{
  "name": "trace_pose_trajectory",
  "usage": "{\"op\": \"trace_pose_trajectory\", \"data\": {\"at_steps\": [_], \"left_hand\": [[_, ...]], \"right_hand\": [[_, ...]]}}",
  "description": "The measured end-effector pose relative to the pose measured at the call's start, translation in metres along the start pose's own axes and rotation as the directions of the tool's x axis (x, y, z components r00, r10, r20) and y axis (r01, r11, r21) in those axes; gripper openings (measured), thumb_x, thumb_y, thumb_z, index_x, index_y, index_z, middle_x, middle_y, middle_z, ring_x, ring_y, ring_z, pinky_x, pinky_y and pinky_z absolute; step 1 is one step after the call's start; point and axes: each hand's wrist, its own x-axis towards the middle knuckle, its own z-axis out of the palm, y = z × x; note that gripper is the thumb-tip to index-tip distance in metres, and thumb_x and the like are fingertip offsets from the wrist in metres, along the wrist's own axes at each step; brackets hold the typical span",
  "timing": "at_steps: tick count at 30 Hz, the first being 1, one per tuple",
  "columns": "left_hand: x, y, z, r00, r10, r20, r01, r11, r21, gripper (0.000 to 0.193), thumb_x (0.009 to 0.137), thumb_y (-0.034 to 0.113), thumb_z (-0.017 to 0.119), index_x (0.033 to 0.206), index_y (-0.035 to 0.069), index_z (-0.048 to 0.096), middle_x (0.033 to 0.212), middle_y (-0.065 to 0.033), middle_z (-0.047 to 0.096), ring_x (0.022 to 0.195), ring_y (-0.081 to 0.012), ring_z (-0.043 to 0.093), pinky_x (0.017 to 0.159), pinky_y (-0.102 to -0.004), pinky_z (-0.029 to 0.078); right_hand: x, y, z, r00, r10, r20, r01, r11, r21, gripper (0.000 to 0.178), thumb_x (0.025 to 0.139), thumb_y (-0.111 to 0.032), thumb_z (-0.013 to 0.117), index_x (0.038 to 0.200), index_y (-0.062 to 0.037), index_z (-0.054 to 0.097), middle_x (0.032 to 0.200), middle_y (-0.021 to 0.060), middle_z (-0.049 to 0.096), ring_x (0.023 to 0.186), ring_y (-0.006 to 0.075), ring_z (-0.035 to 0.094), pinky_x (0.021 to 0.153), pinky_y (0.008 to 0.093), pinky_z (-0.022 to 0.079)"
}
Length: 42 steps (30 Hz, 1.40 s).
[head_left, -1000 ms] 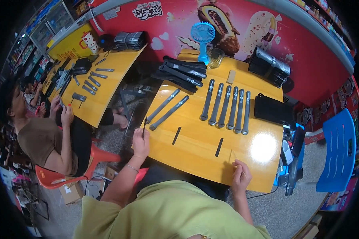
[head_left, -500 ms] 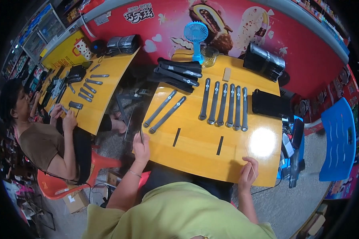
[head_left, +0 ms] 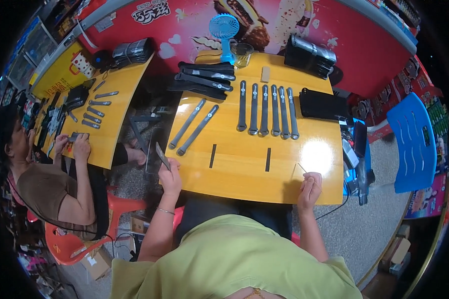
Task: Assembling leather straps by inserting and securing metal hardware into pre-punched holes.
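Observation:
My left hand (head_left: 170, 179) is closed on a dark grey strap (head_left: 161, 155), whose end sticks up past the table's left edge. My right hand (head_left: 310, 189) pinches a thin, pale stick-like tool (head_left: 302, 168) over the front right of the table. Between my hands, two short black strips (head_left: 268, 159) lie apart on the yellow table (head_left: 239, 172). Beyond them, several dark straps (head_left: 264, 110) with rounded ends lie side by side. Two more grey straps (head_left: 198, 129) lie slanted to the left.
A pile of black straps (head_left: 204, 82), a blue fan (head_left: 224, 30), a glass (head_left: 243, 54), a small tan block (head_left: 265, 74) and black bundles (head_left: 324, 103) stand toward the back. At left, a co-worker (head_left: 55, 184) handles straps at another table. A blue chair (head_left: 411, 142) stands right.
The held strap now stands out more from my left hand, tilted to the left. My right hand has turned, and its thin tool now points up and left. The view has shifted.

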Motion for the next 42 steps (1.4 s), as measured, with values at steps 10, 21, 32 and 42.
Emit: {"op": "trace_pose_trajectory", "data": {"at_steps": [10, 21, 32, 42], "left_hand": [[0.001, 0.004, -0.003, 0.999, -0.036, 0.018, 0.036, 0.999, 0.020, 0.027, 0.093, 0.013, 0.041, 0.072, 0.000, 0.050, 0.069, -0.0082, 0.052, 0.063, -0.0175, 0.053, 0.058, -0.0295, 0.043], [0.002, -0.001, -0.003, 0.996, -0.085, 0.035, 0.083, 0.994, 0.066, 0.029, 0.094, 0.016, 0.041, 0.071, 0.000, 0.049, 0.068, -0.0067, 0.050, 0.062, -0.0152, 0.051, 0.057, -0.0277, 0.041], [0.002, -0.003, -0.004, 0.997, -0.061, 0.039, 0.059, 0.997, 0.052, 0.031, 0.095, 0.018, 0.042, 0.071, 0.001, 0.050, 0.065, -0.0054, 0.050, 0.057, -0.0142, 0.050, 0.054, -0.0275, 0.040], [0.017, 0.027, -0.008, 0.990, 0.028, 0.140, -0.040, 0.995, 0.086, 0.023, 0.093, 0.015, 0.050, 0.077, -0.001, 0.056, 0.071, -0.0112, 0.056, 0.066, -0.0233, 0.057, 0.060, -0.0327, 0.043]], "right_hand": [[0.044, -0.049, 0.011, 0.968, -0.237, 0.086, 0.245, 0.965, -0.091, 0.020, 0.090, -0.005, 0.041, 0.074, 0.0007, 0.051, 0.078, 0.0107, 0.050, 0.074, 0.0236, 0.049, 0.069, 0.0326, 0.041], [0.024, 0.009, 0.038, 0.969, 0.113, 0.221, -0.085, 0.988, -0.130, 0.023, 0.098, -0.014, 0.038, 0.096, -0.0027, 0.057, 0.058, 0.0002, 0.052, 0.049, 0.0050, 0.043, 0.046, 0.0201, 0.033], [0.028, -0.018, 0.045, 0.987, -0.004, 0.158, 0.029, 0.988, -0.152, 0.025, 0.095, -0.008, 0.038, 0.112, 0.0004, 0.055, 0.060, 0.0025, 0.054, 0.050, 0.0094, 0.045, 0.050, 0.0250, 0.040], [0.042, -0.163, 0.100, 0.592, -0.500, 0.632, 0.495, 0.844, 0.205, 0.032, 0.082, 0.002, 0.051, 0.112, -0.0049, 0.061, 0.059, 0.0072, 0.057, 0.052, 0.0178, 0.059, 0.054, 0.0295, 0.047]]}}
